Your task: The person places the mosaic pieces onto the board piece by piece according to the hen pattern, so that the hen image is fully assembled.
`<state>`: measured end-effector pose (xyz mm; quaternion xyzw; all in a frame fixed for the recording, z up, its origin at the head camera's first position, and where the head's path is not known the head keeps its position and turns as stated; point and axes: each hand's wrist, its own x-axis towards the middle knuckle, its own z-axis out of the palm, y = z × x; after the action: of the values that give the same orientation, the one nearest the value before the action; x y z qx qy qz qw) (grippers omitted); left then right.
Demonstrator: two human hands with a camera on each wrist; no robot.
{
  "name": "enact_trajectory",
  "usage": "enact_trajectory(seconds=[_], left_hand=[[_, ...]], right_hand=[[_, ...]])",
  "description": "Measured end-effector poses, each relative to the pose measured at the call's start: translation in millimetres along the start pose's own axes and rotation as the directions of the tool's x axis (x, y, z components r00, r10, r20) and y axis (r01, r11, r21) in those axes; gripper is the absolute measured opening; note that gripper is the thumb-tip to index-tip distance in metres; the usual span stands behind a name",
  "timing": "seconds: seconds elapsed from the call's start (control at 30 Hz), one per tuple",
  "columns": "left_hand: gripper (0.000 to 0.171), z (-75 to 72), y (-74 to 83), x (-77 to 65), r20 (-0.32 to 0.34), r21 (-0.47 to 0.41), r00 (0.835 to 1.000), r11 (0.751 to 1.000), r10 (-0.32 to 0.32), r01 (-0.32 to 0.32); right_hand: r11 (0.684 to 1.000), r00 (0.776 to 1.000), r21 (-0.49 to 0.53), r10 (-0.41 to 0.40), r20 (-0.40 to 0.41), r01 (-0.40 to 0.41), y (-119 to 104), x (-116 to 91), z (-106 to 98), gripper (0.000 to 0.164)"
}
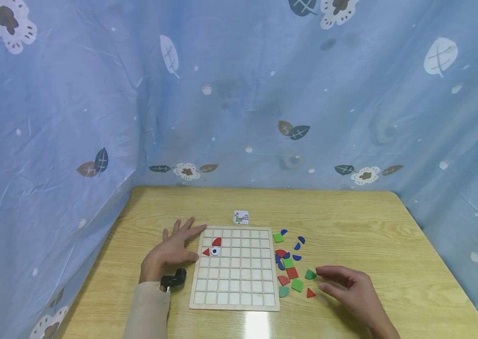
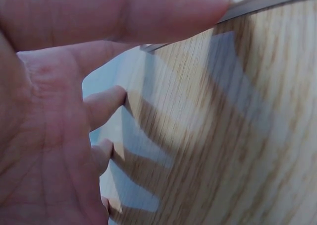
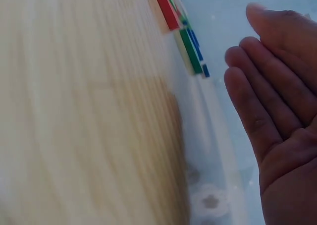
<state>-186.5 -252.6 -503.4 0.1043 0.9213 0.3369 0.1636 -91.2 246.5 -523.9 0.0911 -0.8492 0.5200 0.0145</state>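
Observation:
A wooden grid board [image 1: 234, 308] lies on the table, holding a red triangle [image 1: 206, 252], a white eye piece [image 1: 215, 251] and a red quarter-circle [image 1: 217, 242] in its upper left cells. My left hand [image 1: 174, 247] spreads its fingers at the board's left edge, with the thumb and index fingertips right at the rim. Right of the loose pieces, my right hand [image 1: 355, 288] hovers with thumb and fingers apart and nothing between them. Its fingertips are close beside a dark green quarter-circle [image 1: 310, 274]; another red triangle [image 1: 311, 293] lies just below that piece.
Loose green squares [image 1: 297, 285], a red square [image 1: 292, 273] and several blue half-circles [image 1: 301, 240] are scattered along the board's right side. A small picture card [image 1: 240, 217] lies beyond the board's far edge. Blue patterned curtain [image 1: 247, 94] surrounds the table [image 1: 374, 226].

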Motion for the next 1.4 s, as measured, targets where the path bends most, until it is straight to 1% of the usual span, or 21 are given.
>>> enact_trajectory(seconds=[0.17,0.27,0.37,0.47,0.67,0.77,1.0,1.2,1.27,1.4], left_hand=[[0.091,0.9,-1.0,-0.3,-0.008,0.005,1.000,1.000,0.003,-0.003],[0.091,1.4,-1.5,-0.1,-0.010,0.002,1.000,1.000,0.000,0.000],[0.091,1.7,-1.5,0.4,-0.009,0.001,1.000,1.000,-0.002,0.002],[0.091,1.3,-1.0,0.7,-0.007,0.001,1.000,1.000,-0.001,0.001],[0.091,-0.1,-0.8,0.8,-0.010,-0.012,1.000,1.000,0.003,-0.003],[0.091,-0.4,-0.7,0.1,-0.011,-0.018,1.000,1.000,0.005,-0.005],[0.091,-0.1,-1.2,-0.9,-0.007,-0.028,1.000,1.000,0.011,-0.011],[0.091,-0.9,-1.9,-0.5,-0.008,-0.014,1.000,1.000,0.010,-0.010],[0.090,-0.9,-1.8,-0.4,-0.001,-0.012,1.000,1.000,0.009,-0.009],[0.090,-1.6,-1.2,-0.3,0.003,-0.011,1.000,1.000,0.022,-0.021]], right_hand=[[1.000,0.998,-0.023,0.006,0.064,-0.004,-6.0,0.4,11.9,0.028],[0.999,0.997,-0.045,-0.016,0.074,0.019,-7.8,-0.4,19.3,0.029],[0.995,0.997,-0.084,-0.040,0.061,0.045,-9.0,-1.2,25.2,0.028],[0.987,0.997,-0.144,-0.058,0.045,0.064,-10.4,-1.5,29.2,0.028],[0.970,0.998,-0.236,-0.062,0.028,0.067,-13.1,0.1,35.5,0.031],[0.963,0.998,-0.261,-0.060,0.030,0.066,-13.8,1.0,38.6,0.032],[0.949,0.994,-0.297,-0.109,0.015,0.109,-16.5,1.1,46.4,0.037],[0.923,0.989,-0.359,-0.145,0.015,0.140,-19.1,3.0,50.9,0.036],[0.921,0.992,-0.370,-0.125,0.011,0.121,-20.9,2.7,49.8,0.036],[0.944,0.999,-0.327,-0.053,0.001,0.050,-26.8,3.2,45.0,0.039]])
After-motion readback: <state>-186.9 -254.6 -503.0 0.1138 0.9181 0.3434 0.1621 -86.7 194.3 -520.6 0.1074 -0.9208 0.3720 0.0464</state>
